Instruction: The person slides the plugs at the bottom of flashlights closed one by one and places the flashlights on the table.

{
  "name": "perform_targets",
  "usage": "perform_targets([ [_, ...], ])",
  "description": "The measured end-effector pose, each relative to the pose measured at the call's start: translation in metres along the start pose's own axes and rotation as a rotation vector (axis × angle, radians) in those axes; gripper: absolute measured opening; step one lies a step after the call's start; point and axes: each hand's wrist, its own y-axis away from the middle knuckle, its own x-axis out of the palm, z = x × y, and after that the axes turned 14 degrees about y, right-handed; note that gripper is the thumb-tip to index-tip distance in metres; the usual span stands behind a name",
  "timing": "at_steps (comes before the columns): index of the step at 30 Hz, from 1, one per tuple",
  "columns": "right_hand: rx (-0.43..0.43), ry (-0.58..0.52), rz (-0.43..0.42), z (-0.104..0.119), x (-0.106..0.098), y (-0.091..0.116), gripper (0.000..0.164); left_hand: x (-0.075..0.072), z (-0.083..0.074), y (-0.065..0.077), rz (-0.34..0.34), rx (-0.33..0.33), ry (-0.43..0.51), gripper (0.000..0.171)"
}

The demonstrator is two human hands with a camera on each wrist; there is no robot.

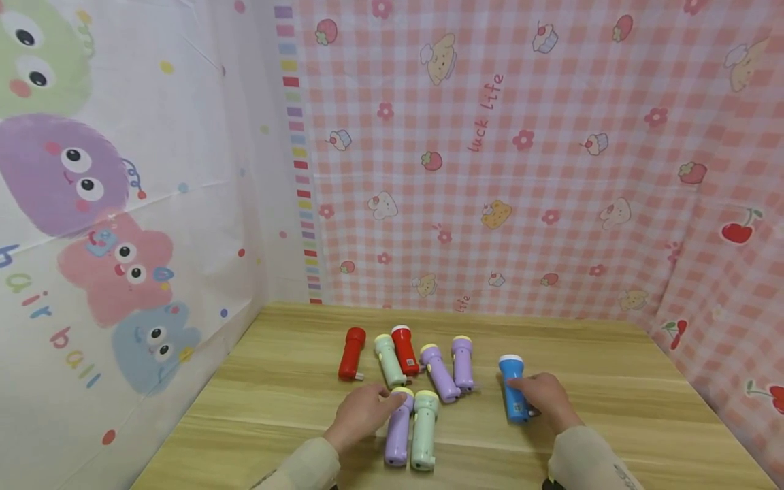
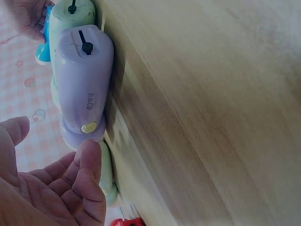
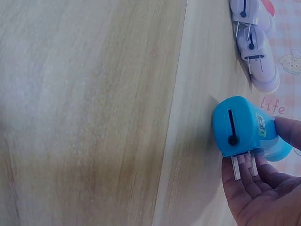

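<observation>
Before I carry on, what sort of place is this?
Probably a makeshift indoor workspace: a wooden table with several flashlights on it, a pink checked cloth behind, and a white cartoon-print sheet along the left.

On my screen I see a blue flashlight (image 1: 516,403) with a white rim, red flashlights (image 1: 352,354), pale green flashlights (image 1: 424,434), lilac flashlights (image 1: 397,437) with yellow rims, a tan wood-grain table (image 1: 484,452), cream sleeves (image 1: 591,459) and a pink-and-white checked curtain (image 1: 551,177) printed with strawberries.
</observation>
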Motion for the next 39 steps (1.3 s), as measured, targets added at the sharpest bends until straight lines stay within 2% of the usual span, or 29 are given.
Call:
perform_targets([
  [8,0.004,-0.067,0.009,0.004,0.004,0.001,0.056,0.0,-0.004,0.0,0.001,0.005,-0.004,0.044],
  [15,0.004,-0.162,0.044,0.013,0.008,0.006,0.047,-0.001,-0.008,-0.002,0.001,0.012,-0.006,0.042],
  [19,0.007,-0.202,0.068,0.018,0.011,0.007,0.053,0.0,-0.009,-0.004,0.001,0.011,-0.014,0.044],
  [25,0.022,-0.254,0.068,0.026,0.017,0.01,0.061,0.001,-0.01,-0.007,-0.015,0.064,-0.019,0.048],
  [29,0.024,-0.292,0.073,0.032,0.02,0.012,0.057,0.001,-0.011,-0.007,-0.025,0.103,-0.016,0.046],
  [39,0.045,-0.296,0.086,0.041,0.024,0.015,0.062,0.006,-0.015,-0.009,-0.038,0.166,-0.015,0.043],
])
